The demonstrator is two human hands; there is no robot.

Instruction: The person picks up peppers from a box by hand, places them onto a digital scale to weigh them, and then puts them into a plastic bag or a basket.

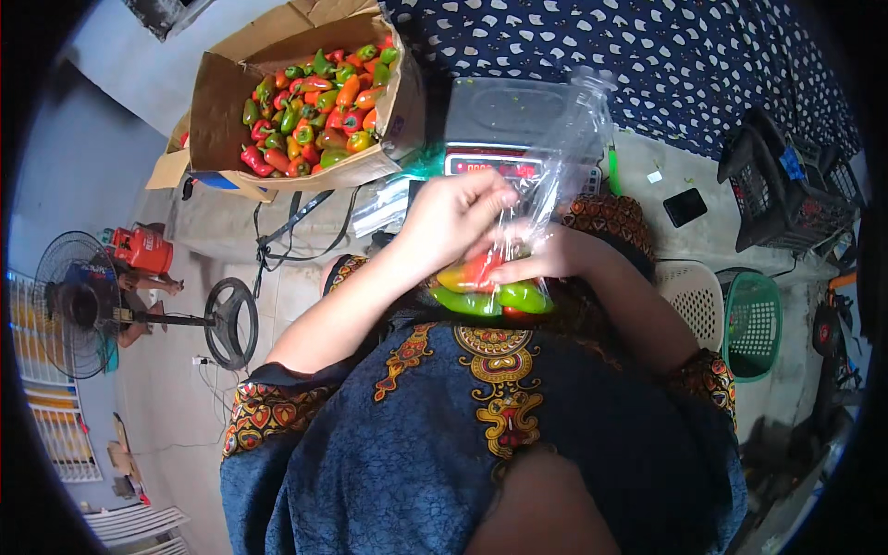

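A clear plastic bag (548, 187) holding several red, green and yellow-green peppers (524, 297) hangs low before my lap. My left hand (461, 208) pinches the bag's film above the peppers, fingertips together. Lower on the right, my right hand (548, 253) grips the bag around the peppers, its fingers partly seen through the film. The bag's upper end rises past a digital scale (496, 114), whose lit red display is partly covered. Left of the scale stands an open cardboard box (222, 90) full of mixed peppers (316, 111).
Flat plastic bags (381, 207) and black straps (295, 215) lie left of my hands. On the right are a black phone-like object (685, 207), black crates (777, 201), a white basket (690, 298) and a green basket (753, 326). A standing fan (76, 305) is far left, with people near it.
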